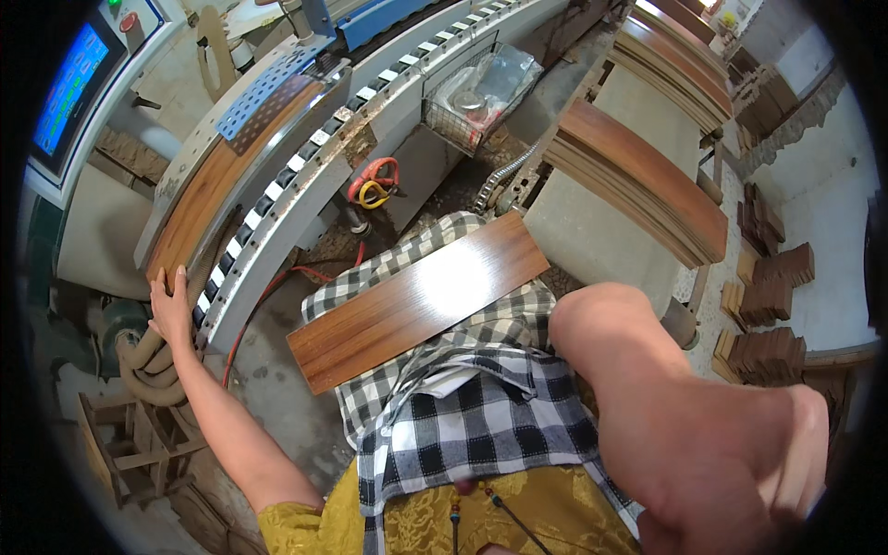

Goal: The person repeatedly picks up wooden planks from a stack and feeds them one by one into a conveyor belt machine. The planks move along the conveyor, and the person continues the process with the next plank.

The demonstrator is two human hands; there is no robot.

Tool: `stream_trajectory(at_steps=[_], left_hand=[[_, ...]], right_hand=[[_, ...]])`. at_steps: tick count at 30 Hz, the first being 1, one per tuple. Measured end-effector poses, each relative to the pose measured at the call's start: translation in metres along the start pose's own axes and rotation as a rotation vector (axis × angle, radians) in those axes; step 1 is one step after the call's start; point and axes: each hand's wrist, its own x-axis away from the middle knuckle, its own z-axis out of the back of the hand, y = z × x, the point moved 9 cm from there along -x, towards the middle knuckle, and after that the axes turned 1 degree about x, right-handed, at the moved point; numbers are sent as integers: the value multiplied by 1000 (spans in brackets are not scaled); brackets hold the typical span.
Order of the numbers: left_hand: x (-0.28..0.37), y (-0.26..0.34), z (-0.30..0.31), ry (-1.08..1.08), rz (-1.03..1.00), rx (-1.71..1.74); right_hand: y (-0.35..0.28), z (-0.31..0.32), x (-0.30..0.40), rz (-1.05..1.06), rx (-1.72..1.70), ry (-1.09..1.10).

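My left hand [171, 309] touches the near end of a wooden floor plank [201, 198] that lies in the machine's feed bed, its fingers stretched out along the end. A shorter varnished wooden plank [388, 312] rests flat across my lap on a checked cloth, with light glaring off its face. My right hand [777, 451] is raised close to the camera at the lower right; its fingers are turned away and partly cut off by shadow, so what they do is not visible. A blue perforated guard [267, 100] covers part of the plank in the machine.
A roller track [305, 149] curves beside the feed bed. Red-handled pliers [374, 182] hang below it, near a wire basket [461, 97]. Stacked planks [638, 173] lie on a conveyor belt [596, 229] to the right. A control screen [73, 90] stands upper left, hoses [156, 368] below.
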Motion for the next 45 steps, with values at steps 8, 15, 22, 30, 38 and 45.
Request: stream_trajectory(at_steps=[8,15,22,30,38,45], left_hand=[[-16,-27,-7,6,-104,226],[-5,-14,4,49,-100,283],[-11,-23,2,73,-58,246],[-4,-23,7,30,34,187],[-5,-14,10,57,13,226],[9,19,18,48,60,169]], right_hand=[[3,5,2,-6,-5,9],[7,8,4,-11,16,22],[9,11,5,-11,37,31],[10,35,36,-58,196,113],[10,146,271,-998,1524,661],[35,150,379,-1466,1635,587]])
